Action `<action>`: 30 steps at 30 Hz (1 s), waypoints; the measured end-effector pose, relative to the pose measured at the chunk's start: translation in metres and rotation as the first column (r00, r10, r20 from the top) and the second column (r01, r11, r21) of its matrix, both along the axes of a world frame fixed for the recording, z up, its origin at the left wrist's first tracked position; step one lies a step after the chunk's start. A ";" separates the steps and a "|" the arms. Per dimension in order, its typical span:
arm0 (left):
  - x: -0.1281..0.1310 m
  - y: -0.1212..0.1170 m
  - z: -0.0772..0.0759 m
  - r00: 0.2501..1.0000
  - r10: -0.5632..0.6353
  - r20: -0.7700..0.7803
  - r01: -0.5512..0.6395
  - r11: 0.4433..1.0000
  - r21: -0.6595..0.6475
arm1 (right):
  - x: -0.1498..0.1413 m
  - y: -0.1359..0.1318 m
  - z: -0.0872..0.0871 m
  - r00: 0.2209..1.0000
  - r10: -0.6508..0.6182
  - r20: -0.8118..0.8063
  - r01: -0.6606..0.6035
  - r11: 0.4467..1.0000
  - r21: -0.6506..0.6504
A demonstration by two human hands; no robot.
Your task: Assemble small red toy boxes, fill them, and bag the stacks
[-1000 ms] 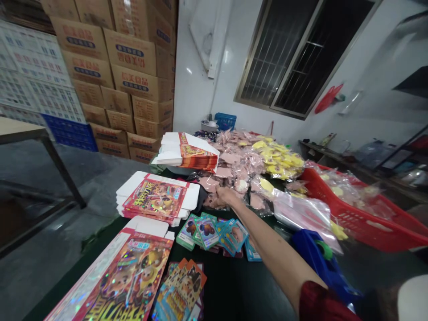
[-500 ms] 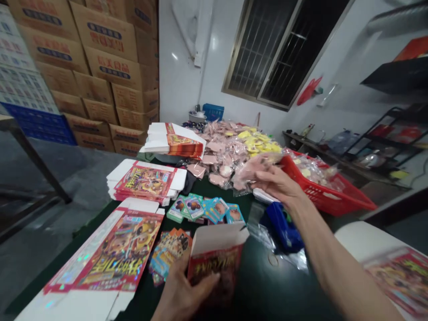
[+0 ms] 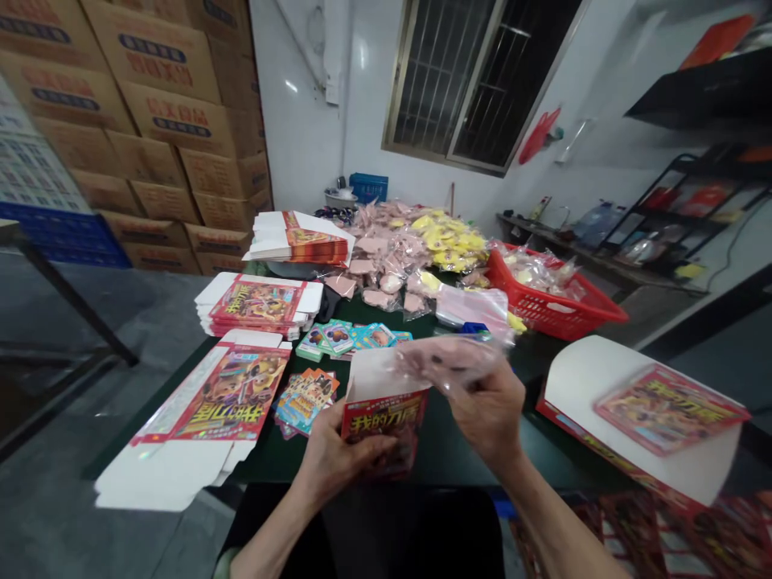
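My left hand (image 3: 338,450) is closed around a small red printed box (image 3: 386,426), thumb across its front, the white top flap raised. In my right hand (image 3: 491,410) is a clear plastic bag with a pink item inside (image 3: 446,362), pinched at its right end. The bag's left end lies over the box's open top. Fanned orange cards (image 3: 307,400) rest on the table left of the box. Blue and green cards (image 3: 338,336) lie just behind it. A flat, unfolded box (image 3: 232,394) is farther left.
Stacked flat boxes (image 3: 262,301) stand at the table's left. Bagged pink pieces (image 3: 386,249) and yellow pieces (image 3: 449,237) are heaped at the back, beside a red basket (image 3: 555,310). An open display box (image 3: 657,418) sits on the right. Cartons (image 3: 174,121) are piled against the wall.
My right hand has come back from the heap toward me with a bagged pink item, now over the box. My left hand still holds the box. The view has shifted.
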State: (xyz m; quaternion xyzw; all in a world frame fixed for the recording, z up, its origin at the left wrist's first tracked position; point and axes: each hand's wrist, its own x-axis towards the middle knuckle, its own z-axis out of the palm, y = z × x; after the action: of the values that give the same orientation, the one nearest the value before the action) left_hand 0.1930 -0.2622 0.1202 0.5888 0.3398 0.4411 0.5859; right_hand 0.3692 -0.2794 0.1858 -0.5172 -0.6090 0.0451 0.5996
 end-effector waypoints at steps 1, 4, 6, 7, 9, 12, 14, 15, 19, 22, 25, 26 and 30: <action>-0.001 -0.001 0.002 1.000 0.002 -0.014 -0.001 1.000 0.026 | 0.000 -0.002 0.000 0.999 0.034 -0.022 -0.035 0.998 -0.043; -0.005 -0.003 0.004 0.998 -0.030 -0.060 0.037 0.992 0.118 | -0.002 -0.008 -0.003 0.991 0.085 -0.108 -0.102 0.980 -0.169; -0.006 -0.004 0.003 0.995 -0.041 -0.089 0.057 0.982 0.179 | -0.006 -0.010 -0.009 0.989 0.045 -0.143 -0.069 0.984 -0.167; -0.006 -0.004 0.002 0.995 -0.037 -0.094 0.055 0.979 0.197 | -0.009 -0.011 -0.012 0.989 0.011 -0.148 -0.033 0.989 -0.146; -0.006 -0.003 -0.001 0.996 -0.026 -0.091 0.043 0.981 0.190 | -0.012 -0.014 -0.015 0.992 -0.032 -0.119 0.019 0.994 -0.111; -0.006 -0.001 -0.003 0.996 -0.022 -0.082 0.032 0.992 0.123 | -0.008 -0.020 -0.007 0.994 0.111 0.013 -0.106 0.974 -0.202; -0.007 0.000 -0.003 0.995 -0.025 -0.093 0.035 0.994 0.099 | 0.000 -0.023 0.005 0.966 0.229 0.123 -0.188 0.942 -0.278; -0.007 0.001 -0.003 0.994 -0.034 -0.101 0.044 0.994 0.102 | 0.004 -0.023 0.011 0.953 0.243 0.184 -0.185 0.941 -0.282; -0.008 0.002 -0.002 0.990 -0.076 -0.117 0.093 0.985 0.147 | 0.014 -0.021 0.023 0.916 0.153 0.370 -0.094 0.980 -0.174; -0.009 0.003 -0.001 0.991 -0.015 -0.136 0.038 0.985 0.169 | 0.018 -0.021 0.022 0.850 0.204 0.486 -0.102 0.968 -0.228; -0.011 0.005 0.000 0.986 0.062 -0.157 -0.032 0.981 0.189 | 0.022 -0.031 0.027 0.827 0.237 0.510 -0.121 0.961 -0.250; -0.011 0.006 0.001 0.984 0.068 -0.162 -0.037 0.982 0.186 | 0.022 -0.035 0.029 0.854 0.176 0.490 -0.093 0.978 -0.189; -0.008 0.006 0.001 0.984 0.036 -0.175 -0.002 0.982 0.190 | 0.004 -0.048 0.034 0.858 -0.040 0.512 -0.034 0.991 0.133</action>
State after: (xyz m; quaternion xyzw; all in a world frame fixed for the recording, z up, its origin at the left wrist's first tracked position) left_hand 0.1854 -0.2558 0.1208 0.6756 0.3530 0.4227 0.4901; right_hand 0.3731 -0.3276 0.2200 -0.4689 -0.7476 -0.1373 0.4498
